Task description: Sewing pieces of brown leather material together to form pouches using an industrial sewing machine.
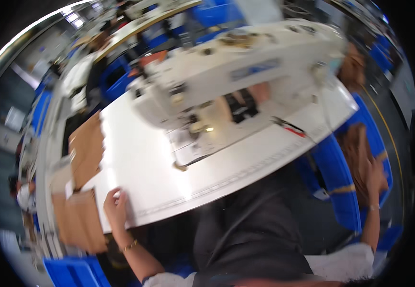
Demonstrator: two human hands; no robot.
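Observation:
The whole view is motion-blurred. My left hand (116, 206) rests with curled fingers on the near left corner of the white sewing table (135, 162), beside a stack of brown flat pieces (79, 225). My right hand (374, 176) is stretched out to the right, lying on brown pieces (358, 148) inside a blue bin (334, 177). Blur hides whether either hand grips anything. A white industrial sewing machine (236, 71) stands across the table's far side, its needle area (195, 125) well ahead of both hands.
More brown pieces (87, 150) lie off the table's left edge. A blue crate (73, 272) sits at the lower left. A measuring strip (245, 174) runs along the table's front edge. Other workstations and a seated person (80, 76) are behind.

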